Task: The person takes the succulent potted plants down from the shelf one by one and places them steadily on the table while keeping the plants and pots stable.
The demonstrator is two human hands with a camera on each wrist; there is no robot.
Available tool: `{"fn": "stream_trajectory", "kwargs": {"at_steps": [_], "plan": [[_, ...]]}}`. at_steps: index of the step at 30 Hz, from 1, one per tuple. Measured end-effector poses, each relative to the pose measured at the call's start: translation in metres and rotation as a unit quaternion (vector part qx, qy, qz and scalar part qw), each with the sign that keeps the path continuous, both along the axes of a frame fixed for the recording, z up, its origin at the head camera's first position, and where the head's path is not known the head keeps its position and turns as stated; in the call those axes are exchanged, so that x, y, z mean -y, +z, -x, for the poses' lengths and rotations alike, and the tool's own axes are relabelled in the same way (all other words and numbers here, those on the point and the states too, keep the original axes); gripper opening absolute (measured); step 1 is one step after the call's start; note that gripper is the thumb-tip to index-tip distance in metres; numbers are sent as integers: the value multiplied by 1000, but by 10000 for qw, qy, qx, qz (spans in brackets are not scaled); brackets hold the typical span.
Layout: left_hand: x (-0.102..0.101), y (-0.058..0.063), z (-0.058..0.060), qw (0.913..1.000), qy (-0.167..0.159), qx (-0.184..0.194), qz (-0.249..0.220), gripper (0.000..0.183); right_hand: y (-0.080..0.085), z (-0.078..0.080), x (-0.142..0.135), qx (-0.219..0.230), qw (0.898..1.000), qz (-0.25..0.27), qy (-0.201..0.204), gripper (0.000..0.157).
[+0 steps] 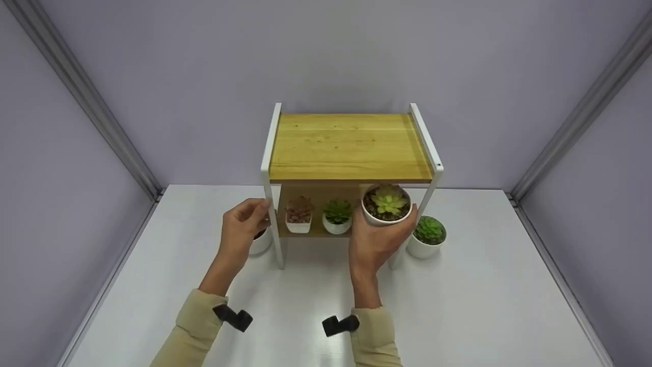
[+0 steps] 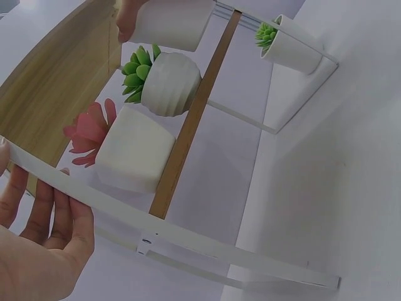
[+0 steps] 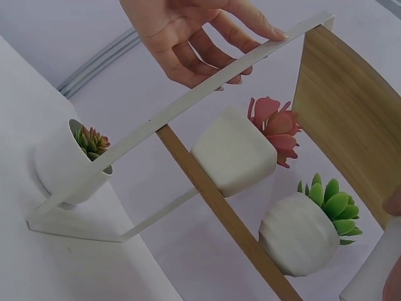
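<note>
Yellow-green succulent in a white pot [image 1: 387, 204], leaves upward, at the right end of a wooden shelf's [image 1: 351, 148] lower opening; whether its base touches the board, I cannot tell. My right hand [image 1: 374, 242] wraps its thumb and fingers around the pot. My left hand [image 1: 239, 224] lightly pinches the white left front post [image 1: 277, 244]. Farther in, a pink-red succulent [image 1: 298, 216] and a green succulent [image 1: 336, 216] stand on the lower board [image 1: 317, 228]. Outside the shelf, a leafy potted plant [image 1: 427, 237] sits right, a partly hidden pot [image 1: 261, 243] left. Behind rises a grey-lilac wall [image 1: 346, 56].
</note>
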State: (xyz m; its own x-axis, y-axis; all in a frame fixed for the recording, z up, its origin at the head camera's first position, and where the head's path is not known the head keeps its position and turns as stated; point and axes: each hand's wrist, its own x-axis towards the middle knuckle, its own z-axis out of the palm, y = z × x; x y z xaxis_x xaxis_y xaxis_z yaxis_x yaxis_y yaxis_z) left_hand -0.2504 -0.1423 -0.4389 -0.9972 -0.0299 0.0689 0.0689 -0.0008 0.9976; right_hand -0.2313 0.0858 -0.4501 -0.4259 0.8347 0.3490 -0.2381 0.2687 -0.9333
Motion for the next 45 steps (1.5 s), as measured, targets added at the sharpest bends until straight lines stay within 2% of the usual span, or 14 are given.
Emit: {"fn": "stream_trajectory", "kwargs": {"at_steps": [6,14,20,26,33,45], "plan": [[1,0,1,10000,15,-73,30,26,5,-7,2,-152,9998,62,114,100],[1,0,1,9999,-8,-70,110,30,7,-15,5,-138,9994,228,212,107],[2,0,0,9999,11,-116,-6,23,7,-21,4,-291,9994,115,129,108],[1,0,0,9999,35,-132,-94,19,7,-28,0,-424,9983,254,300,106],[1,-1,0,9999,43,-95,-55,20,6,-37,-5,-396,9984,109,385,107],[1,1,-2,9999,19,-89,-51,20,10,-51,-14,-370,9981,205,457,106]]}}
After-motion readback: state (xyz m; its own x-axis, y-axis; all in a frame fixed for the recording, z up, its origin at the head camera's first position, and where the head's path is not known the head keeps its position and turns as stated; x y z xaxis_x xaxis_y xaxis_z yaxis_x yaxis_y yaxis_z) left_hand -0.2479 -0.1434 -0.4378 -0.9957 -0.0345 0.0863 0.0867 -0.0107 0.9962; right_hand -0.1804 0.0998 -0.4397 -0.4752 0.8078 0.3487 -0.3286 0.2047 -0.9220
